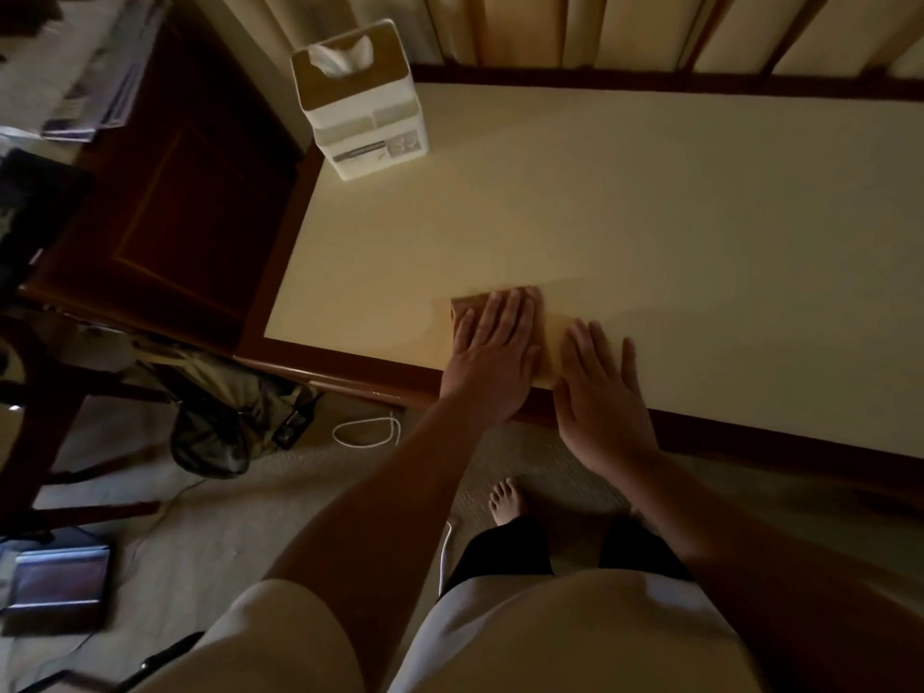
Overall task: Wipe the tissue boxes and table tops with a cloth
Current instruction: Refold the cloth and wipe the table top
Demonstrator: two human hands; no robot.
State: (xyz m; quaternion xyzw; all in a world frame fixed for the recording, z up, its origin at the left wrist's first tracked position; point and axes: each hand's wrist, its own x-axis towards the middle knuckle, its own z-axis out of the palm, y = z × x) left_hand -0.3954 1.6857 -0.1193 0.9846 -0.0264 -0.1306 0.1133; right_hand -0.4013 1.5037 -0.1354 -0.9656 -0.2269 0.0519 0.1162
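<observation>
From my feed, the left hand (pixel 492 352) lies flat, palm down, on a folded cloth (pixel 549 337). Its fingers are straight and slightly spread, so it presses the cloth rather than gripping it. The cloth sits on the cream top of the table (pixel 650 217), close to the near edge and just inside the dark wooden border. A brownish corner of it shows past the fingertips, and a paler strip shows between the two hands.

The right hand (pixel 600 387) is also flat and open, with its fingers extended and holding nothing. It rests on the table just to the right of the cloth, with its heel out over the near edge. I cannot tell whether its inner side touches the cloth's edge or only lies next to it.

The tissue box (pixel 360 107) stands upright at the far left corner of the table, well apart from the hands, and a white tissue (pixel 340 55) pokes out of its top. Pale curtains (pixel 600 27) hang behind the table.

Down on the carpet I see a slumped bag (pixel 225 407), a looped white cord (pixel 367 432) and one bare foot (pixel 507 502).
</observation>
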